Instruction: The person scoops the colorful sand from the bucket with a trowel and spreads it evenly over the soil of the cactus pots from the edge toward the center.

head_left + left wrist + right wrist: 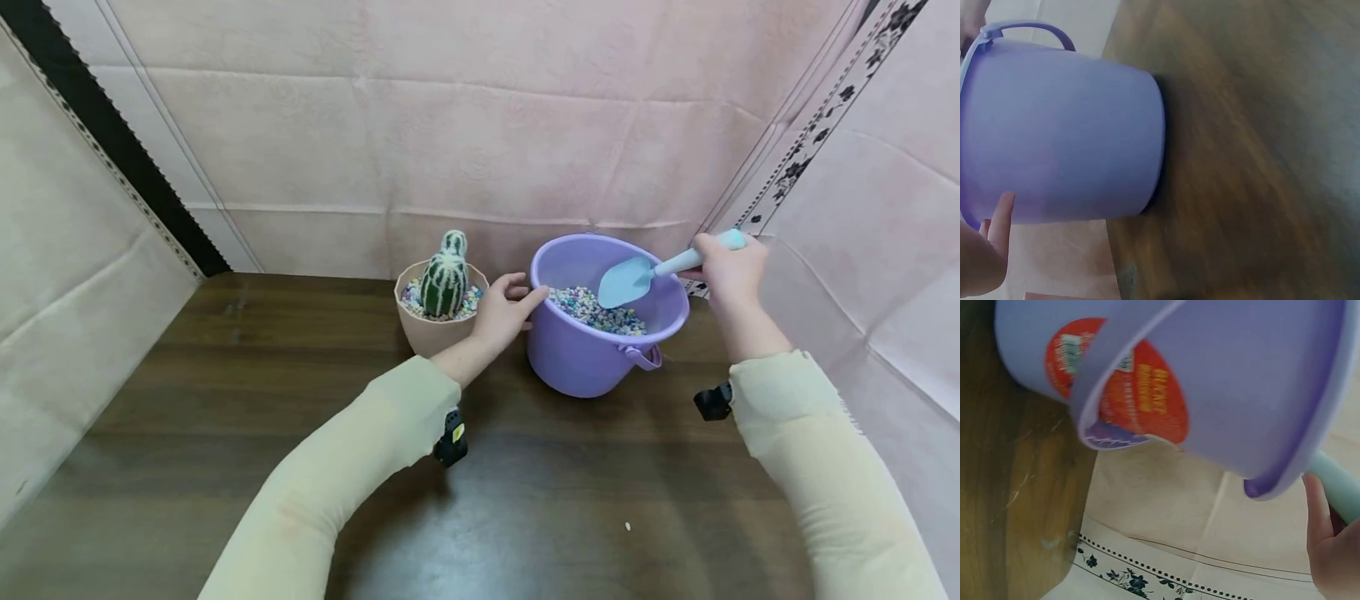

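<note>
In the head view my right hand grips the handle of a light blue hand trowel, its blade tilted inside a purple bucket. Small multicoloured pebbles cover the bucket's bottom. My left hand is at the bucket's left rim, thumb near the rim and fingers loosely extended, between bucket and pot. Beside that hand stands a beige pot holding a green-and-white cactus in similar pebbles. The left wrist view shows the left hand by the bucket wall; the trowel blade is hidden in both wrist views.
Everything stands on a dark wooden table, near its back edge. Pale cloth hangs behind and at both sides, close to the right hand. The bucket's handle hangs down in front. One small white pebble lies on the table.
</note>
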Motion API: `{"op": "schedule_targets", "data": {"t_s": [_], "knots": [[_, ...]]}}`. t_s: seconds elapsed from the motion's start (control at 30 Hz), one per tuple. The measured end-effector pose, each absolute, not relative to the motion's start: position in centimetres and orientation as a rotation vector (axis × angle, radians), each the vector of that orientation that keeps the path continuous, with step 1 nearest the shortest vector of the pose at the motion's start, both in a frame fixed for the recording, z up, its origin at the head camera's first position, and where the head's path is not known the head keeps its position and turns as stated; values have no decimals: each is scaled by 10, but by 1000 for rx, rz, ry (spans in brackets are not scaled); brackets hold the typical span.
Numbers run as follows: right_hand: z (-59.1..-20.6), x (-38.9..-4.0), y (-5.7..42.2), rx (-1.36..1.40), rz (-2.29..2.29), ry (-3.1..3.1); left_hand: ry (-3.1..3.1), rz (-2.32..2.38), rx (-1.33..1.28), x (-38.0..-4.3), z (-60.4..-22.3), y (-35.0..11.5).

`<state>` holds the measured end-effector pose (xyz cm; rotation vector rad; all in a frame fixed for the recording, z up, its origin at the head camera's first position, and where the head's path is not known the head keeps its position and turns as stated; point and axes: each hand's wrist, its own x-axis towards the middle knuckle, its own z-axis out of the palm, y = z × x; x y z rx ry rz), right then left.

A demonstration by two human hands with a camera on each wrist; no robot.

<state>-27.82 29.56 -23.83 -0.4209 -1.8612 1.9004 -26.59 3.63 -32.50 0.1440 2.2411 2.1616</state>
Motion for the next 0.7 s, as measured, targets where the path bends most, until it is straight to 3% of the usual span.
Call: {"op": "schedule_targets", "data": {"t_s": [0.33,0.53,0.7], "knots": [[-267,-281,285,-282,945,-2453,2086,2280,14,-270,-315,44],[-270,-278,269,0,998,-2562,2114,2276,27,-270,-315,45],[-267,-275,266,29,1228,-2600,2041,2308,-39,-272,-314,45]]}}
